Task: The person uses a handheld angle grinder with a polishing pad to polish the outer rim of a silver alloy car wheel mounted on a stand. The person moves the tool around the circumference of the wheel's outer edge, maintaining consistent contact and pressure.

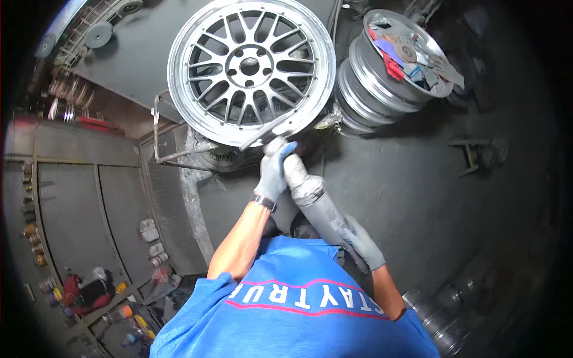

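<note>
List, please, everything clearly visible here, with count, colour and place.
Wheel: 1, silver, top centre
Power tool: 1, grey, in both hands
Tool disc: 1, grey, by wheel's edge
Stacked rims: several, silver, upper right
Scraps: several, mixed colours, on stack
Metal frame: 1, grey, beside wheel
Round pieces: at least 2, grey, upper left
Small items: many, mixed colours, lower left
Shirt: 1, blue, bottom centre
Watch: 1, dark, left wrist
Left hand: 1, grey glove, tool's front
Right hand: 1, grey glove, tool's rear
</note>
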### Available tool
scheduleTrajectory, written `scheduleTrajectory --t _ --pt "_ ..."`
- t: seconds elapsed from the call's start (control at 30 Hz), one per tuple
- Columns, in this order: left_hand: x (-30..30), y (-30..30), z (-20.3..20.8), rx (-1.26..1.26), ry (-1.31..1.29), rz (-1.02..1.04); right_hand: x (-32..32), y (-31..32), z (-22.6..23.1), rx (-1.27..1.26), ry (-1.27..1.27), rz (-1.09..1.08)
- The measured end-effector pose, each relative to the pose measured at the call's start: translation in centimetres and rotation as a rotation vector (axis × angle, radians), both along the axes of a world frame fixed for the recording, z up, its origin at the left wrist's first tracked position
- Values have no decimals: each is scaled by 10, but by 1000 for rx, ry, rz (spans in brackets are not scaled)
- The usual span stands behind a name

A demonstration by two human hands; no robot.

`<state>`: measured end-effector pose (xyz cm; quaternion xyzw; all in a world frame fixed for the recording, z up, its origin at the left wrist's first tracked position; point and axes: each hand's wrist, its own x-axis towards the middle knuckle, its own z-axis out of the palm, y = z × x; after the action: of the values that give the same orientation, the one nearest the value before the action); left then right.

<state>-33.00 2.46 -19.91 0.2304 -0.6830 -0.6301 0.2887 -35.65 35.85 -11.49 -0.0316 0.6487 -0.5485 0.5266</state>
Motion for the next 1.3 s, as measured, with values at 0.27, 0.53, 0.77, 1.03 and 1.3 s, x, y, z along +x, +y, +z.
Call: scheduleTrajectory --t 0.27,0.53,0.77,1.03,1.3 --pt "-119 19 0 1316 158 -75 -44 3 73 110 50 -90" --pt "-93 8 -19 1448 150 -150 -3 -20 54 240 267 -86" --pt "-37 -20 -4 1358 16 -121 74 -54 30 179 205 -164" --pt "16 -67 -19 1070 -102 -81 129 -77 -16 49 -64 -226" --pt "-11 -33 -13 1031 -119 12 89 -41 -40 61 71 -190"
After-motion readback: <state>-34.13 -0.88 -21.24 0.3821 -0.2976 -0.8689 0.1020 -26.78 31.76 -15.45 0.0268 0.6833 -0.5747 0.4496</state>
